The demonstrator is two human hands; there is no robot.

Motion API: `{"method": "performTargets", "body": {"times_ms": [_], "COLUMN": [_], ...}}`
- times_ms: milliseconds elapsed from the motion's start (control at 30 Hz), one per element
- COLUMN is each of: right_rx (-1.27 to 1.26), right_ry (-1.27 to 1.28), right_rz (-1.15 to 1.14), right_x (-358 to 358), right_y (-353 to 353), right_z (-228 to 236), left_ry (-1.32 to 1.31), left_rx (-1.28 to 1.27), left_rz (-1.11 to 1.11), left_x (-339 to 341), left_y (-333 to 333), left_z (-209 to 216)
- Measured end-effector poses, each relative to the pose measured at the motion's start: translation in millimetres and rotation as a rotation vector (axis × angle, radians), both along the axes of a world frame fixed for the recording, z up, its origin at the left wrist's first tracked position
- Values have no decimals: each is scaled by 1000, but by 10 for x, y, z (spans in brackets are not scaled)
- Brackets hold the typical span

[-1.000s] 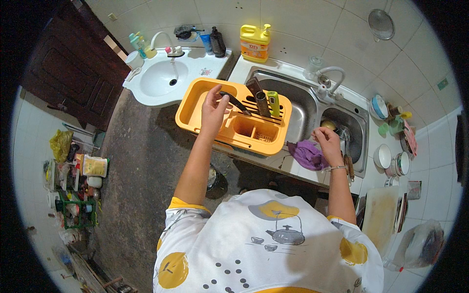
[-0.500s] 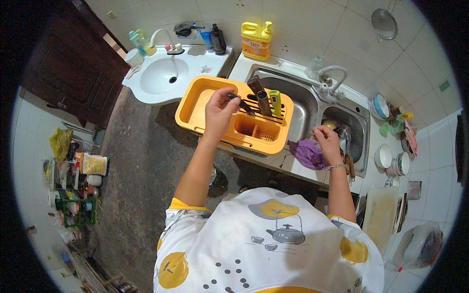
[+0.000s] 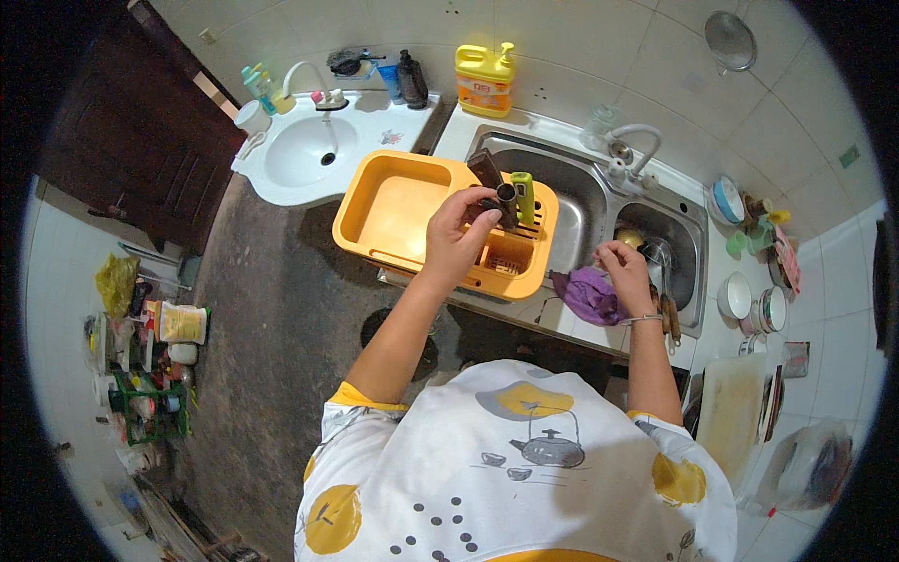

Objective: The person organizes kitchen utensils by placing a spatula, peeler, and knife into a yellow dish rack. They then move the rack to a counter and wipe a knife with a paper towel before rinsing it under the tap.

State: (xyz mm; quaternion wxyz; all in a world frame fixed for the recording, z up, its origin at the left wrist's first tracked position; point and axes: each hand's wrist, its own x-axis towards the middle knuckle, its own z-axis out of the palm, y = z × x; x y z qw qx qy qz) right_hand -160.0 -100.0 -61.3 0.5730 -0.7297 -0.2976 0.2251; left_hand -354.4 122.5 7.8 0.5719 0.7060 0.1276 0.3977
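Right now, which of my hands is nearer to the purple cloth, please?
Right. Your right hand is close at the right side of the purple cloth; contact is unclear. Your left hand is farther away, leftward, over the orange rack.

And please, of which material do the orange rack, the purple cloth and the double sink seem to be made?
The orange rack looks like moulded plastic, smooth and semi-glossy: one even colour, rounded rim. The purple cloth seems soft fabric, matt and creased; cotton or microfibre, I cannot tell. The double sink is probably stainless steel: grey, with metallic shine.
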Motion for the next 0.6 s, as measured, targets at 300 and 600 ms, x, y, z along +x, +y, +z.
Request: {"method": "performTargets", "body": {"times_ms": [300,600], "right_rx": [-48,-6], "right_ry": [-40,12], "right_rz": [10,1], "right_x": [14,44], "right_y": [17,9], "right_z": [10,-4], "left_ry": [6,141], "left_rx": [509,542], "left_rz": [137,4], "left_x": [38,151], "left_y": [-143,-110], "left_z": [250,281]}}
